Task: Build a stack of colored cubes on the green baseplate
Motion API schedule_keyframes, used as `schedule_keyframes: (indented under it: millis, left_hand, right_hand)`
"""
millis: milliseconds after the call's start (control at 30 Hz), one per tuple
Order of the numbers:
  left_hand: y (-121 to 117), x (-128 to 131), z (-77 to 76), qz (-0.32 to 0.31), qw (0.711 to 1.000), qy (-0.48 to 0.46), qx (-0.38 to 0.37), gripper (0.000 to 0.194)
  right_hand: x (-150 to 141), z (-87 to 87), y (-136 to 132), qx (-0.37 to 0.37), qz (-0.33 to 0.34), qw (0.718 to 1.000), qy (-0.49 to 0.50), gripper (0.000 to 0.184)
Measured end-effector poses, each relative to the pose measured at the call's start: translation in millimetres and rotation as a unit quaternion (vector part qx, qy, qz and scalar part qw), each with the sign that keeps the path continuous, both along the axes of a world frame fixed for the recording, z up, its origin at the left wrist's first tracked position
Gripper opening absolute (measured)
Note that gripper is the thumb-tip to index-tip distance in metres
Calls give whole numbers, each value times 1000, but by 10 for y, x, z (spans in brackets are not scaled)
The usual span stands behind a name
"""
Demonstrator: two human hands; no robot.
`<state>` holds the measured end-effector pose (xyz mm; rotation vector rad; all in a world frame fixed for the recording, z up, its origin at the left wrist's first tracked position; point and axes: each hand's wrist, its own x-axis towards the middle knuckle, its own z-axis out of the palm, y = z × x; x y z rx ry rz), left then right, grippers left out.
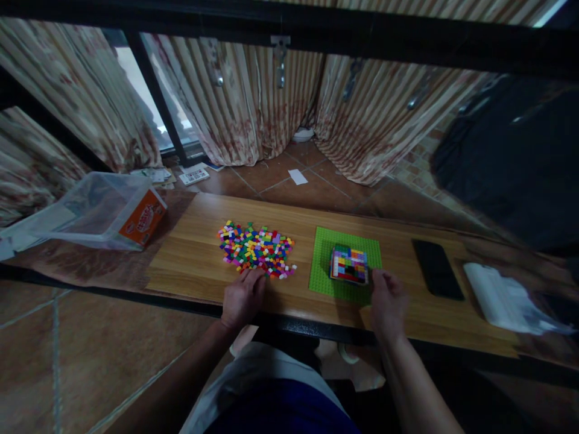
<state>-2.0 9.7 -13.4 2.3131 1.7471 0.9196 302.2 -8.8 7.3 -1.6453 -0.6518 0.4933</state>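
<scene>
at the near edge of the bricks [256, 247] with the left hand [244, 295], fingers bunched narrow; just beside the build [349, 264], on the green baseplate [320, 259] atop the tabletop [181, 259], with the right hand [388, 296], curled; cannot tell whether gripping anything.

Dim room overall, w/ a cool, slightly hazy cast. Brightest spot = daylight thru the window [141, 90] at far L, b/w the curtains [253, 111], plus a pale sliver in the top R corner. Wood board [181, 259] was mod. lit w/ a faint sheen; its near black edge [312, 328] caught a small glare. Deep shadow sat below that edge, esp. near R, & the dark fabric [506, 157] at far R lost most detail. Colors of the brick pile [253, 247] stayed vivid, but indiv. edges were soft. R hand [388, 301] looked a bit blurred. Wide-angle distortion stretched the clear box [90, 211] at L & smeared the plastic packet [502, 298] at R.
</scene>
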Motion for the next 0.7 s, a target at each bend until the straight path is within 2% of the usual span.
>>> schedule_keyframes:
  millis: [67, 167, 400, 467, 533, 633, 700]
  left_hand:
    - [-1, 0, -7, 0, 1000, -1, 3, 16]
    - [-6, -3, -19, -6, 1000, -6, 4, 15]
    - [-24, 6, -17, -8, 1000, -18, -1, 16]
    - [-31, 12, -4, -5, 1000, -13, -11, 17]
    - [-39, 19, 11, -2, 1000, -7, -25, 18]
    - [-50, 27, 25, -1, 999, -5, -41, 18]
    - [-53, 30, 27, -3, 999, -10, -48, 18]
  right_hand:
    - [-15, -9, -90, 16, -30, 999, 0, 35]
    - [-136, 17, -253, -9, -39, 999, -33, 35]
    - [-524, 100, -524, -59, 52, 988, -132, 36]
    - [-593, 108, -522, -61, 91, 982, -153, 34]
    - [-673, 110, -489, -61, 158, 970, -172, 31]
    - [-838, 88, -399, -53, 259, 942, -207, 29]
    - [-963, 54, -320, -39, 297, 926, -232, 28]
